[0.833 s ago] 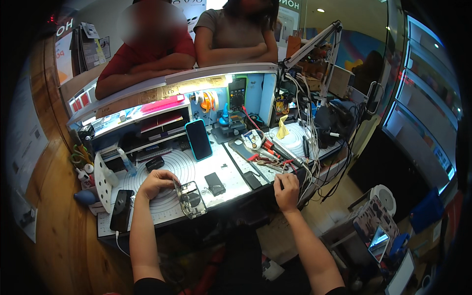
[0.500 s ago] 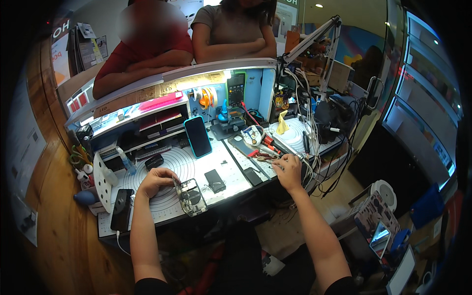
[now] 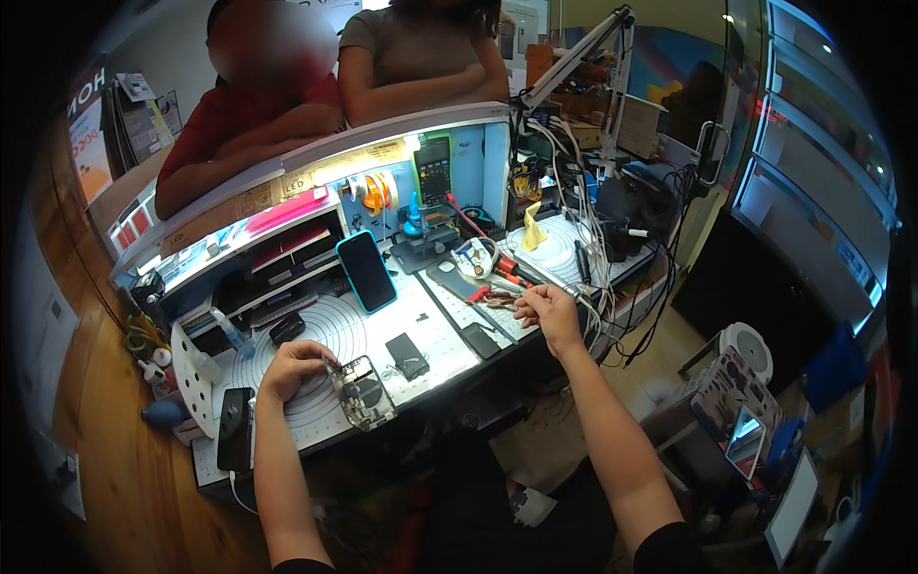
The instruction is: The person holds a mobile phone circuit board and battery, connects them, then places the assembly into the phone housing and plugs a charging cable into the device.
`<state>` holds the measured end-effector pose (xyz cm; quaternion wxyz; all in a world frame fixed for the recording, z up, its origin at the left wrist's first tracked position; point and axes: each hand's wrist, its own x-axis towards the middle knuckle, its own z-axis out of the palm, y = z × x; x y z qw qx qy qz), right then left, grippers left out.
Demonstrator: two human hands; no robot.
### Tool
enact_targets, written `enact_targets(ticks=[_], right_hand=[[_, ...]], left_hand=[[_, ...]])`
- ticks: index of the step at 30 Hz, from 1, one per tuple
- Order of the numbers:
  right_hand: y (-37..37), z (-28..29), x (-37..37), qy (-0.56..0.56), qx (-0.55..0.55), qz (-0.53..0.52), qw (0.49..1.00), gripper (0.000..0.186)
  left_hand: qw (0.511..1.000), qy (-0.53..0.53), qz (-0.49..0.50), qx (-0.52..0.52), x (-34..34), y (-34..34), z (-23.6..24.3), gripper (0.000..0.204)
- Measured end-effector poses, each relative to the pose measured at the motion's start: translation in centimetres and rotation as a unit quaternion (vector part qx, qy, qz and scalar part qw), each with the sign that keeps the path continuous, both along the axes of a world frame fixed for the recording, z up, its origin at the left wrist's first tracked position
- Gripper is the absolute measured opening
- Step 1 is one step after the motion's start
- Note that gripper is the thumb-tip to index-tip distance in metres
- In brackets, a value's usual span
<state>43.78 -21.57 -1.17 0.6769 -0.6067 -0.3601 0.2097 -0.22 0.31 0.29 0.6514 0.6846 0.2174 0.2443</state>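
My left hand [image 3: 295, 369] is closed, its thumb and fingers pinching the top left edge of an opened phone body [image 3: 365, 394] with its inner parts bare. The phone body is tilted at the mat's front edge. Beside it lies a dark, flat phone-sized piece [image 3: 408, 356] with thin wires at its lower end. My right hand [image 3: 550, 312] hovers over the right side, fingers curled together near red-handled pliers [image 3: 483, 293]; whatever they hold is too small to make out. Close to that hand rest a dark phone [image 3: 480, 340] and a grey phone back [image 3: 453, 281].
A blue-framed phone [image 3: 367, 272] leans upright at the shelf. On the left, a black phone [image 3: 236, 429] has a white cable plugged in. A multimeter [image 3: 433, 167] stands at the back; loose cables [image 3: 580, 220] hang at the right. Two people lean on the far ledge [image 3: 287, 165].
My right hand has lifted slightly away from the tools and drawn left, fingers curled. My left hand keeps hold of the phone body. The whole view has shifted a little.
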Motion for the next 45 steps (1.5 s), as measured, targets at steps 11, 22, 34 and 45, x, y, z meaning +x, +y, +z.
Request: enact_targets(ticks=[11, 22, 34, 45], right_hand=[[-0.9, 1.3, 0.3, 0.341, 0.021, 0.124, 0.932, 0.021], [-0.8, 0.2, 0.3, 0.303, 0.029, 0.115, 0.946, 0.017], [-0.9, 0.0, -0.4, 0.244, -0.002, 0.102, 0.964, 0.021], [-0.5, -0.2, -1.8, 0.042, -0.069, 0.077, 0.994, 0.027]], left_hand=[[1.0, -0.01, 0.001, -0.02, -0.1, 0.1, -0.1, 0.021], [0.999, -0.017, -0.003, -0.036, -0.2, -0.2, 0.2, 0.024], [1.0, -0.017, -0.01, -0.014, -0.1, -0.1, 0.1, 0.02], [1.0, -0.015, -0.013, -0.023, -0.2, 0.2, -0.1, 0.02]])
